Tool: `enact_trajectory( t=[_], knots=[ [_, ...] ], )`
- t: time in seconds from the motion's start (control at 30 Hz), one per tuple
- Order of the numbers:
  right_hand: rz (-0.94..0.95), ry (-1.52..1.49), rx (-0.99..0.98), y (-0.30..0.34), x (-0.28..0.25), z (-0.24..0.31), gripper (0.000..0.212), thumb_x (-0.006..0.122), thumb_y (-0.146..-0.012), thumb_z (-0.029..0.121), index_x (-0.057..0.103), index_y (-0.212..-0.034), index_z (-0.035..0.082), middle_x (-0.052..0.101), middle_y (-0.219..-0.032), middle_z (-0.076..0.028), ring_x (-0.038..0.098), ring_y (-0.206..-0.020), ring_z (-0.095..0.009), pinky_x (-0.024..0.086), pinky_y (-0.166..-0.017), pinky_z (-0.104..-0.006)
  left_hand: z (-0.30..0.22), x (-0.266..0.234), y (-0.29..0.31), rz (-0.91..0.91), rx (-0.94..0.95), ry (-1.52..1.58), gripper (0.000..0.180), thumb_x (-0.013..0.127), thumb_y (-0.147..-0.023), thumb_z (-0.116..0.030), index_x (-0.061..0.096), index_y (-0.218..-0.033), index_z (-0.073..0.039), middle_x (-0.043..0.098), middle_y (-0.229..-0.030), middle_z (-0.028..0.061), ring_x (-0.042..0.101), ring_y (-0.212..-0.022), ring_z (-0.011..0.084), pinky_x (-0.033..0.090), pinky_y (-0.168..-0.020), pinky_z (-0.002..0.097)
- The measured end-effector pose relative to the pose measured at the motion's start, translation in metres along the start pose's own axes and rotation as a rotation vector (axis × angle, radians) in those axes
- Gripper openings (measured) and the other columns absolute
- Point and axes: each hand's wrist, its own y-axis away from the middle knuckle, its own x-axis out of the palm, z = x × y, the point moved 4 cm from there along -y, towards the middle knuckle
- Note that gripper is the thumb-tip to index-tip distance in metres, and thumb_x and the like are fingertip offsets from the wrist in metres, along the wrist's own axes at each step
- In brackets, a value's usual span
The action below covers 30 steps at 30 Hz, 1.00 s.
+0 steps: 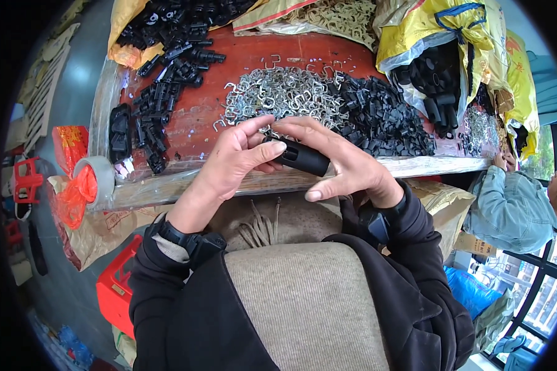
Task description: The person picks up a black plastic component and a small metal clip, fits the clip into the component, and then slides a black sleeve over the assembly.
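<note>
A short black plastic tube (304, 159) with a slot in its side is held above the near edge of the red worktable. My left hand (232, 154) is closed on its left end, the thumb pressed along it. My right hand (343, 157) arches over the tube, its fingers stretched toward the left fingertips and its thumb apart; the tube's right end lies close to the palm. Whether a small part sits between the fingertips is hidden. Just beyond lie a heap of bent metal clips (284, 93) and a heap of small black plastic pieces (387, 117).
Black assembled parts (161, 102) spread along the table's left side. A yellow sack (414, 40) holding black tubes (439, 83) stands at the right. Wooden edging (148, 193) borders the table. A co-worker's sleeve (507, 204) is at the far right, a red stool (119, 281) at lower left.
</note>
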Motion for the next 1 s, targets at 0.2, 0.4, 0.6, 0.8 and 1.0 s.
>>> enact_trajectory(
  t=[0.2,0.4,0.6,0.8,1.0],
  knots=[
    [0.121,-0.196,0.029,-0.012,0.006,-0.001,0.09,0.061,-0.055,0.057,0.038,-0.118,-0.003,0.042,-0.114,-0.019,0.038,-0.108,-0.029,0.027,-0.091,-0.0367,-0.003,0.009,0.001,-0.006,-0.003,0.048,0.06,0.063,-0.073,-0.012,0.031,-0.122,0.0,0.054,-0.095,0.0069,0.057,-0.071,0.0107,0.048,-0.056,0.021],
    [0.053,-0.267,0.069,-0.009,0.009,-0.004,0.083,0.054,-0.059,0.058,0.042,-0.114,-0.003,0.048,-0.107,-0.017,0.045,-0.101,-0.028,0.031,-0.088,-0.0356,0.001,0.008,0.004,0.01,-0.09,0.059,0.071,0.067,-0.069,-0.011,0.024,-0.123,0.006,0.055,-0.089,0.0087,0.056,-0.075,0.0123,0.047,-0.057,0.0216],
    [-0.005,-0.341,0.065,-0.006,0.011,-0.003,0.077,0.053,-0.061,0.055,0.045,-0.111,-0.003,0.05,-0.103,-0.016,0.048,-0.097,-0.027,0.033,-0.087,-0.035,0.002,-0.003,0.003,0.05,-0.063,-0.005,0.07,0.063,-0.073,-0.027,0.025,-0.122,0.005,0.054,-0.083,0.0065,0.054,-0.072,0.0108,0.043,-0.057,0.0203],
    [0.002,-0.364,0.05,-0.011,0.023,0.004,0.081,0.053,-0.058,0.058,0.047,-0.107,-0.006,0.051,-0.101,-0.016,0.049,-0.094,-0.026,0.036,-0.083,-0.0339,-0.013,-0.002,-0.008,-0.116,0.188,-0.01,0.06,0.045,-0.081,-0.046,0.031,-0.119,-0.001,0.053,-0.084,0.0064,0.052,-0.073,0.0102,0.042,-0.066,0.0201],
    [0.053,-0.43,0.03,-0.014,0.03,0.005,0.067,0.058,-0.061,0.048,0.049,-0.103,-0.004,0.053,-0.098,-0.014,0.051,-0.093,-0.023,0.038,-0.084,-0.0325,-0.021,0.015,-0.021,-0.097,0.211,0.021,0.059,0.045,-0.081,-0.045,0.032,-0.118,0.0,0.053,-0.082,0.0073,0.051,-0.078,0.0114,0.039,-0.074,0.0231]
  ],
)
